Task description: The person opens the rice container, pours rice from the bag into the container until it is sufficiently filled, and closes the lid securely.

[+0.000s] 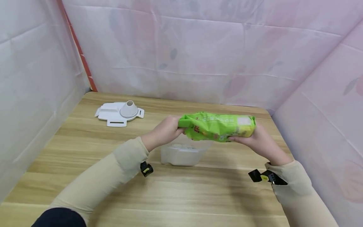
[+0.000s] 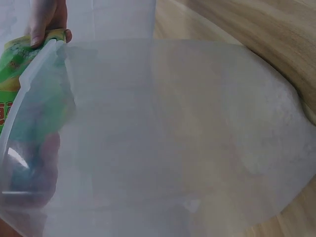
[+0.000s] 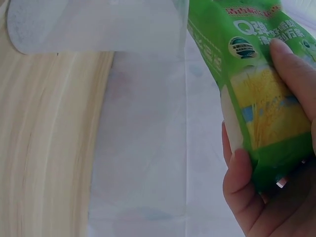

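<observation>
A green plastic food bag (image 1: 218,126) with yellow panels lies nearly level above the table, held at both ends. My left hand (image 1: 167,129) grips its gathered, narrow end. The right hand (image 1: 259,142) holds the fuller end, fingers and thumb wrapped around it in the right wrist view. Under the bag's left part stands a translucent plastic container (image 1: 181,157), with some whitish grainy stuff low inside. In the left wrist view, the container's wall (image 2: 148,123) fills most of the picture, and the left hand shows blurred through it.
On the back left of the wooden table (image 1: 141,201) lies a flat white plastic part (image 1: 117,115) with slotted tabs and a raised cone. Pale printed curtains (image 1: 198,47) enclose the back and both sides.
</observation>
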`<state>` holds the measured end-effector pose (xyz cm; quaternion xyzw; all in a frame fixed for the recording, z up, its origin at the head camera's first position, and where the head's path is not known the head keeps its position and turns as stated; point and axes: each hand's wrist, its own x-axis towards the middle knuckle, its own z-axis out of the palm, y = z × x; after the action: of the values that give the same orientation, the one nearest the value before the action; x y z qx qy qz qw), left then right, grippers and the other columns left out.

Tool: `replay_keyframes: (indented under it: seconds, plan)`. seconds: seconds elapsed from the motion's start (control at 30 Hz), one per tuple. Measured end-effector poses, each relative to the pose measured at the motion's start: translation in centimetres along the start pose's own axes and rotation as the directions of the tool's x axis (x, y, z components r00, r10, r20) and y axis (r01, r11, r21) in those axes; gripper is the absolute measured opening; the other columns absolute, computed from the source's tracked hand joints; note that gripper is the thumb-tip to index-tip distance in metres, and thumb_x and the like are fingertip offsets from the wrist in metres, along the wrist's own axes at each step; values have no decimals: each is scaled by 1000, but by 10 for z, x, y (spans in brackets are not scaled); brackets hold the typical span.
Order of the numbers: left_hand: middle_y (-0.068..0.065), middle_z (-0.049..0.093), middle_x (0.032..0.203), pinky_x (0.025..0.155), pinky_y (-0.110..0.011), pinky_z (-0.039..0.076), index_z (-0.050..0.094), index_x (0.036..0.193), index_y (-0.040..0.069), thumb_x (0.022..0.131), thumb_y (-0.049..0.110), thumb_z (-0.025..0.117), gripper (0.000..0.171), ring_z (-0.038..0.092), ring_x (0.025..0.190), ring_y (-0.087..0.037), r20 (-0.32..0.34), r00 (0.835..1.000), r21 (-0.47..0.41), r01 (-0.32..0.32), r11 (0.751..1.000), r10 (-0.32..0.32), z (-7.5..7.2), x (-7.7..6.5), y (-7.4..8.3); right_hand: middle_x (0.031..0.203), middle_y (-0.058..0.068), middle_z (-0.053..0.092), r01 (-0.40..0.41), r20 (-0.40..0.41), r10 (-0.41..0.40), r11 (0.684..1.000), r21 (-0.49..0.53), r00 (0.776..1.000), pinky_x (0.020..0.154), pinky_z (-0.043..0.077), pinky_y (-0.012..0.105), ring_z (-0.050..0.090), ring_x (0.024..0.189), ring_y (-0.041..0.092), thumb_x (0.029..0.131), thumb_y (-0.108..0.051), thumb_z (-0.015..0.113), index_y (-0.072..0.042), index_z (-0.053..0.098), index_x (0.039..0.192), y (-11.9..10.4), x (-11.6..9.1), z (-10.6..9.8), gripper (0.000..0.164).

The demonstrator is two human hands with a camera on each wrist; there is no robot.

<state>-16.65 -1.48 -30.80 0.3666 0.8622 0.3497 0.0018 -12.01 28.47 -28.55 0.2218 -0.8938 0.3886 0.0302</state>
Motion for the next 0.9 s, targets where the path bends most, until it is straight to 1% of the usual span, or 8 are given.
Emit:
replay_keyframes:
  seconds: [0.23,0.37,0.47,0.53,0.6,0.73,0.8,0.9]
  plan:
    - [-4,66,86,78,-24,50,65,92,5,91,9,59,7,63,82,-16,0,999,159,-50,986,50,2,0,3,100,1,64,2,19,-2,999,-50,1000,73,50,20,61,86,9,76,-9,77,-8,57,114,-6,-1,-5,43]
    - [-6,66,91,77,-23,51,66,92,3,89,10,62,8,64,86,-18,-1,996,232,-84,969,86,0,0,5,98,-1,64,16,10,-16,999,-50,1000,73,50,20,61,84,9,75,-7,78,-11,58,113,-11,1,-7,43]
    - [-7,66,93,76,-23,52,67,94,3,89,10,62,10,64,87,-19,7,992,296,-119,948,123,-1,1,6,98,-3,64,10,-14,-11,998,-59,1000,72,49,19,61,83,9,73,-7,79,-13,59,111,-14,0,-8,43]
    - [-8,67,94,76,-24,52,68,95,3,90,11,61,12,65,87,-19,12,987,350,-155,924,161,-1,1,7,96,-3,64,3,-31,-6,997,-81,1000,71,48,18,61,82,8,73,-8,79,-13,60,110,-15,-1,-9,42]
    - [-6,67,91,72,-23,52,69,97,4,91,11,60,13,64,83,-18,22,978,423,-198,884,208,-1,2,8,96,-3,64,-8,-39,3,994,-110,999,71,47,17,61,82,8,73,-11,79,-12,59,110,-15,-2,-9,42]
    - [-4,64,85,63,-21,51,68,99,3,93,8,56,15,60,71,-14,48,962,522,-252,815,267,-1,-1,7,97,-2,64,-23,-51,15,986,-164,999,72,46,17,59,83,5,73,-16,80,-10,57,111,-16,-3,-7,45]
    - [-3,62,84,59,-21,50,68,97,4,93,4,54,15,57,67,-13,62,959,547,-265,794,277,-2,-3,6,98,-1,64,-22,-53,12,983,-183,999,72,46,17,58,85,5,72,-17,81,-10,56,112,-17,-2,-5,48]
    - [-3,60,82,58,-22,49,68,91,4,91,-2,54,15,55,66,-13,86,954,565,-285,775,288,-4,-7,5,100,0,63,-8,-49,-2,979,-204,999,73,46,18,57,86,6,70,-18,82,-9,54,112,-18,-1,0,51]
